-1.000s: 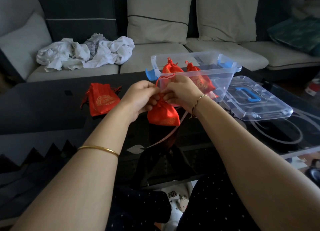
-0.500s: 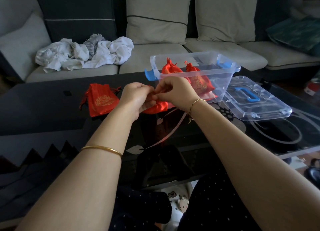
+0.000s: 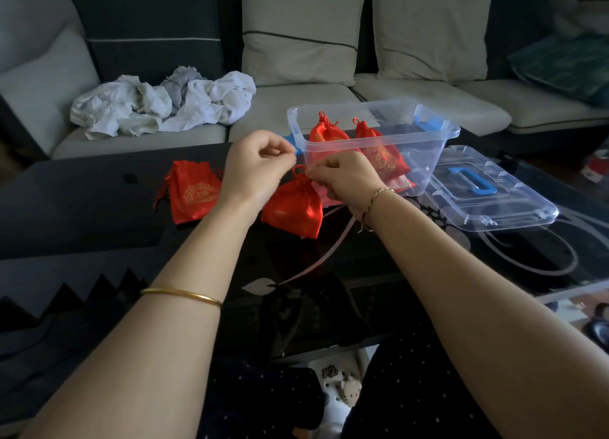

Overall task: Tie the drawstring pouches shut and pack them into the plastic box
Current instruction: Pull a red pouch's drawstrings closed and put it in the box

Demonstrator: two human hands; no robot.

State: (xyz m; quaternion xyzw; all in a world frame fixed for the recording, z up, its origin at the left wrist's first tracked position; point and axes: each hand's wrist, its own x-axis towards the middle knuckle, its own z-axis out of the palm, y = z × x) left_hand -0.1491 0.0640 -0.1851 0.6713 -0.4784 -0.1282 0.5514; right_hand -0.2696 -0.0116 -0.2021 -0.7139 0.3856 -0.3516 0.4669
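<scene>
Drawstring pouch (image 3: 293, 208), red satin with a faint gold print, sits at the middle of the black glass table (image 3: 82, 208), just in front of the plastic box (image 3: 425, 165), with its neck gathered tight and its lower edge down at the glass. A small loop of the drawstring (image 3: 298, 169) stands up from the neck between the two hands. The right hand (image 3: 346, 180) pinches the drawstring at the right side of the neck, thumb and forefinger closed on it and the other fingers curled under. The left hand (image 3: 258, 163) is closed just beside the loop, thumb pressed to the curled forefinger as on a cord end, though the cord there is too thin to make out. The plastic box is clear with blue latches and stands open; a tied pouch (image 3: 327, 136) and a second tied pouch (image 3: 379, 148) lean side by side inside it. Its lid (image 3: 494, 204) lies flat on the table just to the right, blue handle (image 3: 474, 179) facing up. Left of the left hand another red pouch (image 3: 194, 191) lies flat with its cords loose. A gold bangle (image 3: 181, 296) circles the left forearm and a thin bracelet (image 3: 379, 193) the right wrist. Beyond the table a heap of white laundry (image 3: 164, 104) rests on the pale sofa (image 3: 296, 102).
</scene>
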